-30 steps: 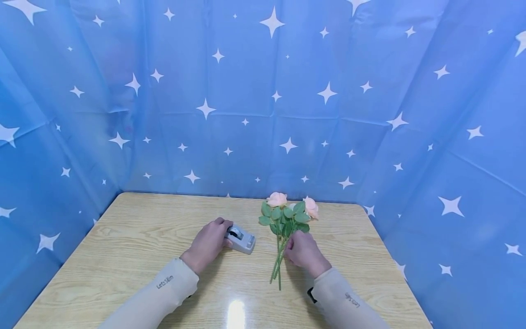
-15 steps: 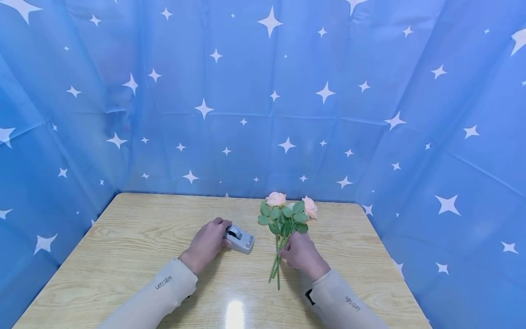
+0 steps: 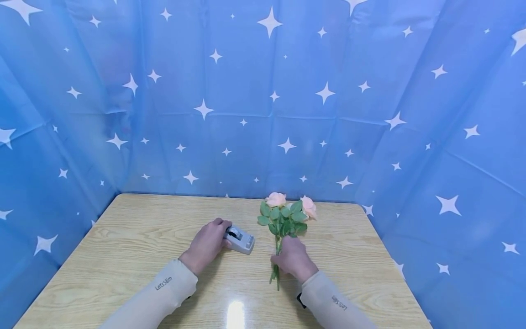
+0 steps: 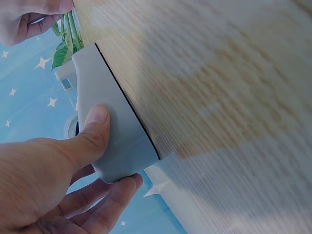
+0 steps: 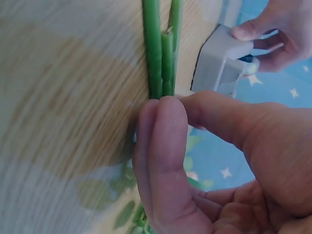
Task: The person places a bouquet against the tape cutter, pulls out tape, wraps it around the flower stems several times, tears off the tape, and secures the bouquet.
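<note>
In the head view, my left hand (image 3: pixel 207 244) grips the back end of a grey tape dispenser (image 3: pixel 243 242) at the middle of the table. Its thumb lies along one side of the dispenser (image 4: pixel 114 131) in the left wrist view, with fingers curled at the end. To the right, a small bunch of artificial pink roses (image 3: pixel 276 199) with green leaves lies with the blooms pointing away from me. My right hand (image 3: pixel 295 258) pinches the bunched green stems (image 5: pixel 153 53) between thumb and fingers, below the leaves; the cut ends stick out past the fingers in the right wrist view.
The wood-grain table (image 3: pixel 156 228) carries a bright light reflection near its front. A blue curtain (image 3: pixel 246 91) with white stars rises along the back and both sides, close behind the roses.
My right hand has slid down the stems toward me, from just under the leaves to nearer the cut ends, its thumb now across them. The left hand and tape dispenser stay put.
</note>
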Tool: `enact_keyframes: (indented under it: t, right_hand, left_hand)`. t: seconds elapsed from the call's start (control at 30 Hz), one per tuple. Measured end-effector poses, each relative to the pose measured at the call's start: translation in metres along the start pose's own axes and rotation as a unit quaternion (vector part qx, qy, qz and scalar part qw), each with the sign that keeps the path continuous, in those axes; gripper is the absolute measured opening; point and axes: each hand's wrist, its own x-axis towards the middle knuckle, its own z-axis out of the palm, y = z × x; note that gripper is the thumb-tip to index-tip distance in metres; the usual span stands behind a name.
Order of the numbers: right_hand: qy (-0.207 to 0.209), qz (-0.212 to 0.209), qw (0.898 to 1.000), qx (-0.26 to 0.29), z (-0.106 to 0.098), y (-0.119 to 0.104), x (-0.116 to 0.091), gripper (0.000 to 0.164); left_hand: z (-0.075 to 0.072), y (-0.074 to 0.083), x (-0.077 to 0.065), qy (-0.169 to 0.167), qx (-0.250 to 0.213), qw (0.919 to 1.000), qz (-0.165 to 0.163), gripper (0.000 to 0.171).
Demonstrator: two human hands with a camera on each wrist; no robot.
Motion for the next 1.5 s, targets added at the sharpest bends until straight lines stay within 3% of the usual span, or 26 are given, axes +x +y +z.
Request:
enact_keyframes:
  t: [0.37, 0.63, 0.87, 1.17, 1.5]
  right_hand:
    - [0.000, 0.001, 1.000, 0.006, 0.000, 0.005, 0.002, 0.020]
    - [-0.008, 0.005, 1.000, 0.018, -0.003, 0.009, -0.002, 0.030]
    - [-0.014, 0.004, 0.999, 0.043, -0.005, 0.014, -0.004, 0.018]
    - [-0.013, 0.009, 0.996, 0.088, -0.007, 0.018, -0.005, 0.040]
    - [-0.008, 0.017, 0.996, 0.088, -0.013, 0.017, -0.004, 0.051]
  left_hand:
    - [-0.001, 0.001, -0.002, -0.004, -0.003, 1.0000, -0.004, 0.061]
    - [-0.001, 0.001, -0.002, -0.005, 0.000, 1.0000, 0.000, 0.062]
    - [0.000, 0.002, -0.001, -0.004, 0.001, 1.0000, 0.005, 0.062]
    - [0.000, 0.002, -0.001, -0.008, 0.004, 1.0000, 0.001, 0.063]
    - [-0.002, 0.003, -0.001, -0.009, 0.010, 0.9999, 0.002, 0.062]
